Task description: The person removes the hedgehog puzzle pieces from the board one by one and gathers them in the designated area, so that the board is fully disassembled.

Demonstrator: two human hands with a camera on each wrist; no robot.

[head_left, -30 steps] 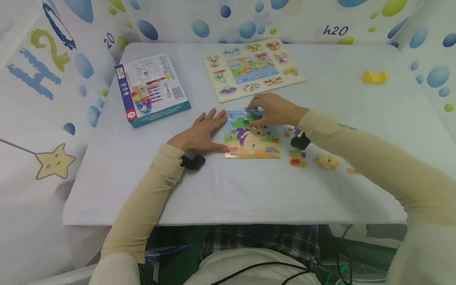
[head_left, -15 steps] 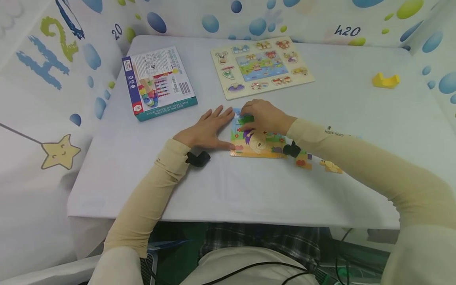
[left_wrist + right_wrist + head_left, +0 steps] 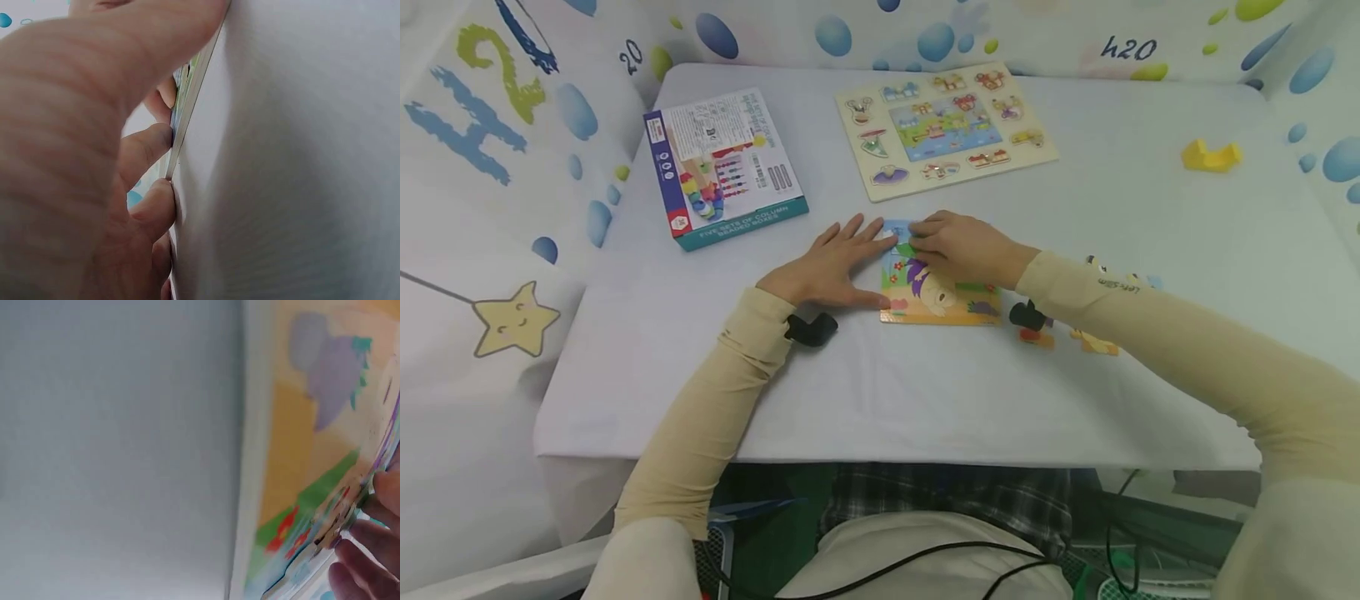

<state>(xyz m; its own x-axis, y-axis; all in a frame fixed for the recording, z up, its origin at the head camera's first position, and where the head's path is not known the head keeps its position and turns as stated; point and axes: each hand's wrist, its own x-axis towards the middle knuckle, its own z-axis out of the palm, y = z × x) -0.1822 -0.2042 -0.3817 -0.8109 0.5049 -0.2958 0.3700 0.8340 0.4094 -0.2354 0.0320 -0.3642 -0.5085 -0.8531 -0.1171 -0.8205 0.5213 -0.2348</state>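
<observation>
A colourful picture puzzle board (image 3: 940, 317) lies on the white table, with a cartoon animal with purple spines on it. My left hand (image 3: 831, 271) rests with spread fingers along its left edge; in the left wrist view the fingertips touch the thin board edge (image 3: 190, 103). Over the upper part of the puzzle is my right hand (image 3: 966, 247), fingertips gathered and bent down onto a puzzle piece, largely hidden beneath them. The right wrist view has the fingers (image 3: 365, 550) at the far side of the printed picture (image 3: 337, 369).
Loose puzzle pieces (image 3: 1096, 342) lie to the right, partly behind the right forearm. A wooden knob puzzle (image 3: 880, 193) lies behind the board. At the back left is a boxed set (image 3: 730, 167); a yellow block (image 3: 1212, 157) sits at the back right.
The right hand has gone from pinching a raised piece at the upper middle, leftward, to bending its fingers down on the puzzle. The left hand stays at the board's left edge. The head view has shifted slightly.
</observation>
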